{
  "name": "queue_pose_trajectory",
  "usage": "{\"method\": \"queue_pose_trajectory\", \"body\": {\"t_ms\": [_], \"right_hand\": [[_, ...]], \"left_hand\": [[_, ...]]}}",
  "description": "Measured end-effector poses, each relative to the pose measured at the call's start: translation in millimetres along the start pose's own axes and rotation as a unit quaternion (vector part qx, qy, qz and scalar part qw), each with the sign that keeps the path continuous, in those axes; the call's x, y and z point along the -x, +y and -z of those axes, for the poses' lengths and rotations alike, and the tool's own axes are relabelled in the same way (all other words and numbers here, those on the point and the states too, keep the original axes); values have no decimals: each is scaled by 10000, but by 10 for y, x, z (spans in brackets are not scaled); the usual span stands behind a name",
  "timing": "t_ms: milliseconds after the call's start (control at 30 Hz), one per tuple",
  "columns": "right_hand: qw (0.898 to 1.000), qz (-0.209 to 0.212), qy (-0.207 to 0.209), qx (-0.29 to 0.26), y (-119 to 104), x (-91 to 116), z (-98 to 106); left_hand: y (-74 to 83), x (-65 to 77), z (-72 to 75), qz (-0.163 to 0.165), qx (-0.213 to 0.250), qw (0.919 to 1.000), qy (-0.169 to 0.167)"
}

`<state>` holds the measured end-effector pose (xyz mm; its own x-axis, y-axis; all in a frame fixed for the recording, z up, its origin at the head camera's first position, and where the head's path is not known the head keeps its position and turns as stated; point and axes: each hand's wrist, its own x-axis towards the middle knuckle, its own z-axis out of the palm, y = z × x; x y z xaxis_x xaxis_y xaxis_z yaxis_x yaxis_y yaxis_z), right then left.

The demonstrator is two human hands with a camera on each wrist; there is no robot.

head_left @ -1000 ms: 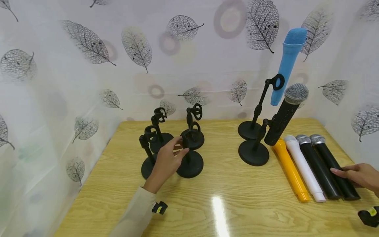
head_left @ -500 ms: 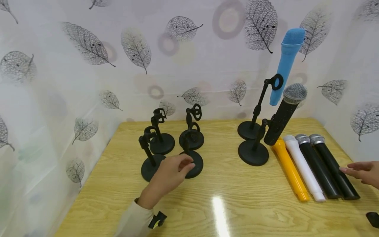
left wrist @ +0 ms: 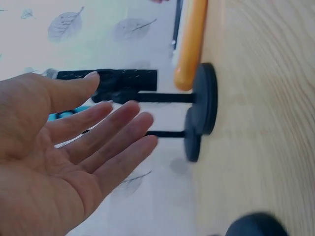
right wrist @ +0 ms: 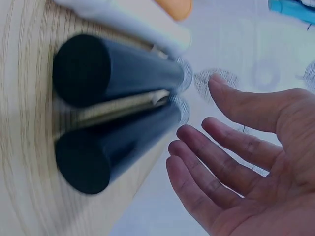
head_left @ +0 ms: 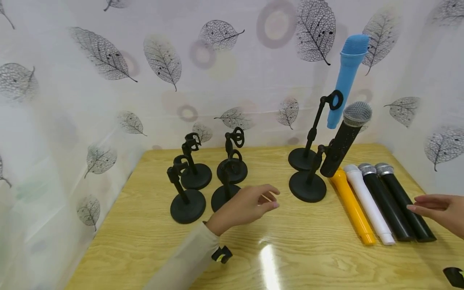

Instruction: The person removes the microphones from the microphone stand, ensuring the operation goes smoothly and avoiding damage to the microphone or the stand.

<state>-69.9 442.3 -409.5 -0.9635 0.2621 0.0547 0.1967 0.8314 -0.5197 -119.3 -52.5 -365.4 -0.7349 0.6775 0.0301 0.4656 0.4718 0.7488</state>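
Note:
My left hand [head_left: 246, 207] hangs over the middle of the table with fingers loosely bent and nothing in them. Behind it stands the nearest black microphone stand [head_left: 226, 183], its base partly hidden by the hand. In the left wrist view the palm and spread fingers [left wrist: 120, 167] show bare. At the right, my right hand [head_left: 442, 211] hovers beside the outer black microphone [head_left: 406, 201], holding nothing. Left of that lie another black microphone [head_left: 386, 201], a white microphone [head_left: 367, 203] and an orange microphone [head_left: 353, 207], side by side.
A blue microphone [head_left: 346, 76] and a black microphone with silver head [head_left: 346, 137] sit tilted in two stands at the back right. Several stands with bare holders, including the front-left one [head_left: 186, 207], group at the left. A leaf-patterned sheet [head_left: 253, 72] rises behind the table.
My left hand has let go of the front stand of the left group and moved right, toward the table's middle. My right hand has lifted off the outer black microphone.

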Motion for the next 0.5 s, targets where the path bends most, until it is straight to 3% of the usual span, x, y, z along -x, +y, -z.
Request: {"method": "queue_pose_trajectory", "body": {"t_ms": [167,400,500], "right_hand": [[9976,130,-664,-131,-180,59,-10],[9927,906,-790,-107,-466,106,-85],[9902,998,-953,-217,-591,112,-113]], "left_hand": [[-16,-375,-132,-143,116,9997,170],[4,-823,-281,-252,229,9972,663],[19,-992,-338,-314,346,9945,942]]}}
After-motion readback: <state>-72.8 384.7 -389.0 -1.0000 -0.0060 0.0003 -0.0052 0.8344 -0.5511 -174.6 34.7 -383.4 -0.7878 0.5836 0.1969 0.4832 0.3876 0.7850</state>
